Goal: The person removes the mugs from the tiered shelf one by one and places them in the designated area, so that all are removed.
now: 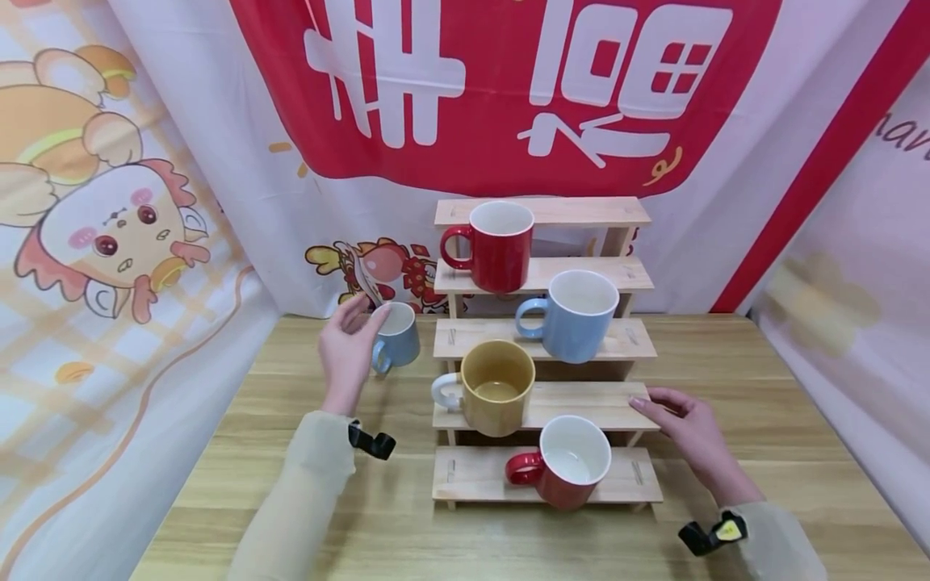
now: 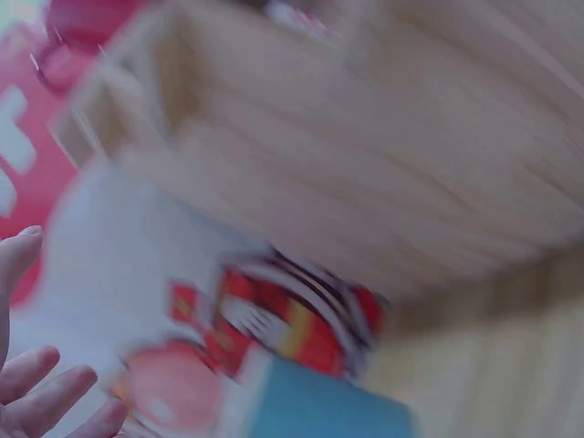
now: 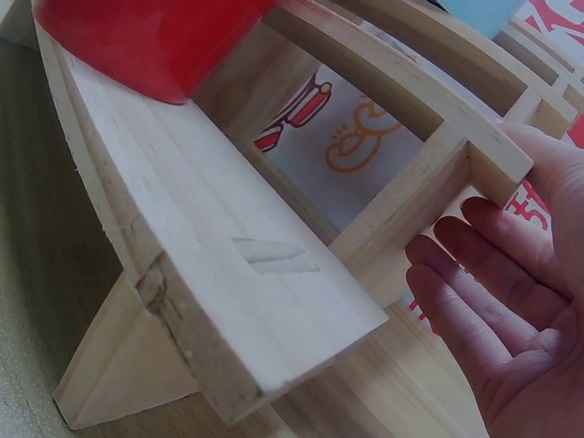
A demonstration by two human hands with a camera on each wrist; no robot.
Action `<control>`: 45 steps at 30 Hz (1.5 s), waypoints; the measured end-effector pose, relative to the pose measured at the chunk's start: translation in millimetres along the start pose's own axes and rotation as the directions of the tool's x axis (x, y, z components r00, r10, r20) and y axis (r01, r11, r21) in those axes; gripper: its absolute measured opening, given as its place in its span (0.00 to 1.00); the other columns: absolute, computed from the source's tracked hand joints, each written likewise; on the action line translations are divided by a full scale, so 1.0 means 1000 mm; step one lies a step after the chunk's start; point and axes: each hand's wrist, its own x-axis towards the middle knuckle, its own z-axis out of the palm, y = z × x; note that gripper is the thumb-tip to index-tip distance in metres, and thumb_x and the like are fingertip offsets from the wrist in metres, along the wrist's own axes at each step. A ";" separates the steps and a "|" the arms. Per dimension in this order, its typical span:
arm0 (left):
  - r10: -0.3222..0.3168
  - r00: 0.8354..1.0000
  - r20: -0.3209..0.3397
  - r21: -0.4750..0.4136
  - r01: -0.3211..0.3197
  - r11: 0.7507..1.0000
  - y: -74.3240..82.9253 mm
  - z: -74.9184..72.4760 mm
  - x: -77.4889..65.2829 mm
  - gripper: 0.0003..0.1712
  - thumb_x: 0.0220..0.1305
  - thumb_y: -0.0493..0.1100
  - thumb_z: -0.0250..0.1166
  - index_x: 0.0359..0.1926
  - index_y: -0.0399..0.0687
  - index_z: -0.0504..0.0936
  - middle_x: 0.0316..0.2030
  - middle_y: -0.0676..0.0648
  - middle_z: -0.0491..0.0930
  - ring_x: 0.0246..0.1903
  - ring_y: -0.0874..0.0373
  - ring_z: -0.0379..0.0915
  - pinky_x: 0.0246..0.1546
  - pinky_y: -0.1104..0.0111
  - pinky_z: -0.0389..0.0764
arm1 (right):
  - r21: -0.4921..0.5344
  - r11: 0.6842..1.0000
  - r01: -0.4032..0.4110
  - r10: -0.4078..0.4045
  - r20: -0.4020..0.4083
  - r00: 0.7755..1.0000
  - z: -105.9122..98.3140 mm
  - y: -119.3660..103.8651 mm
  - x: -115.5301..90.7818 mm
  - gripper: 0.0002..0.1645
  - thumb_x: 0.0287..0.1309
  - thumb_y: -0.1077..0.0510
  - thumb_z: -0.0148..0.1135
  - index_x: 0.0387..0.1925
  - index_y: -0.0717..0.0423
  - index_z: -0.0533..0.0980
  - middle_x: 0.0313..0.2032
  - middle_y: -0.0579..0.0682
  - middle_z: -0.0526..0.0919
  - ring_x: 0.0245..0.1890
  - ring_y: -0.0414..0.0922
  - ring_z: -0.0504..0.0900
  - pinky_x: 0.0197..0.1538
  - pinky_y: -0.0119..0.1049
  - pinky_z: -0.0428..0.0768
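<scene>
My left hand [image 1: 349, 343] is beside a small light-blue mug [image 1: 401, 347] left of a stepped wooden rack [image 1: 581, 401]. Its thumb lies near the mug's rim in the head view. The left wrist view is blurred and shows loosely extended fingers [image 2: 55, 401] apart from the blue mug side [image 2: 328, 406]. At the rack's right end, my right hand [image 1: 686, 420] grips the corner of the second step from the bottom, thumb on top. Below that step, the other fingers [image 3: 493, 283] reach along its support in the right wrist view.
The rack carries a red mug [image 1: 501, 254] high up, a larger light-blue mug [image 1: 581, 323], a tan mug with a white handle [image 1: 501, 395] and a red mug [image 1: 567, 476] on the lowest step. A printed curtain [image 1: 363, 210] hangs behind the wooden table [image 1: 392, 516].
</scene>
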 end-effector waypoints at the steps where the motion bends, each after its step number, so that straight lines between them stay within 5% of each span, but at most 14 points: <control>1: 0.021 1.000 0.021 -0.003 -0.021 1.000 0.011 0.001 0.000 0.39 0.53 0.65 0.77 0.63 0.54 0.81 0.58 0.49 0.82 0.57 0.52 0.78 0.61 0.63 0.77 | 0.001 1.000 0.001 -0.001 0.001 1.000 0.000 0.000 0.000 0.37 0.65 0.39 0.68 0.62 0.64 0.76 0.54 0.51 0.81 0.46 0.36 0.79 0.46 0.26 0.81; 8: 0.194 0.958 0.212 -0.110 -0.174 0.979 0.072 0.019 0.001 0.35 0.55 0.61 0.77 0.63 0.57 0.81 0.57 0.54 0.82 0.57 0.58 0.78 0.62 0.62 0.76 | 0.010 1.000 0.012 -0.012 0.006 1.000 -0.002 0.001 0.001 0.36 0.65 0.40 0.68 0.61 0.64 0.76 0.53 0.49 0.82 0.46 0.35 0.79 0.46 0.26 0.82; 14: 0.247 0.917 0.313 -0.118 -0.221 0.968 0.101 0.042 0.005 0.34 0.58 0.57 0.77 0.63 0.51 0.81 0.57 0.49 0.83 0.57 0.55 0.79 0.61 0.63 0.78 | 0.011 1.000 0.007 -0.007 0.000 1.000 -0.001 0.001 0.001 0.37 0.64 0.40 0.69 0.62 0.64 0.76 0.53 0.49 0.81 0.46 0.35 0.79 0.46 0.26 0.82; 20: 0.230 0.899 0.371 -0.146 -0.188 0.971 0.110 0.061 0.013 0.28 0.61 0.54 0.76 0.60 0.51 0.83 0.53 0.48 0.85 0.52 0.56 0.81 0.53 0.65 0.83 | 0.017 1.000 0.002 -0.002 0.000 1.000 0.001 0.001 0.001 0.37 0.64 0.40 0.69 0.61 0.64 0.76 0.53 0.50 0.81 0.46 0.36 0.79 0.46 0.26 0.82; 25: 0.166 0.896 0.412 -0.205 -0.087 0.975 0.117 0.068 0.018 0.24 0.62 0.54 0.74 0.58 0.53 0.85 0.50 0.49 0.85 0.49 0.53 0.82 0.46 0.59 0.87 | 0.011 1.000 0.004 -0.004 0.003 1.000 0.000 0.002 0.001 0.37 0.65 0.39 0.68 0.62 0.63 0.76 0.53 0.50 0.81 0.46 0.36 0.79 0.46 0.27 0.82; 35: 0.079 0.859 0.505 -0.203 0.029 0.979 0.123 0.081 0.027 0.21 0.66 0.54 0.70 0.57 0.54 0.86 0.51 0.48 0.84 0.53 0.49 0.81 0.49 0.58 0.86 | 0.007 1.000 0.014 -0.014 -0.009 1.000 0.000 0.001 0.000 0.36 0.65 0.39 0.68 0.61 0.63 0.77 0.53 0.49 0.81 0.47 0.36 0.79 0.46 0.27 0.82; 45: 0.070 0.864 0.498 -0.195 0.033 0.980 0.120 0.082 0.028 0.22 0.62 0.58 0.72 0.54 0.56 0.87 0.49 0.49 0.86 0.51 0.50 0.82 0.46 0.61 0.87 | 0.025 0.999 0.026 -0.026 -0.015 1.000 0.000 0.003 0.000 0.36 0.65 0.40 0.68 0.60 0.64 0.77 0.51 0.47 0.82 0.46 0.35 0.79 0.46 0.27 0.82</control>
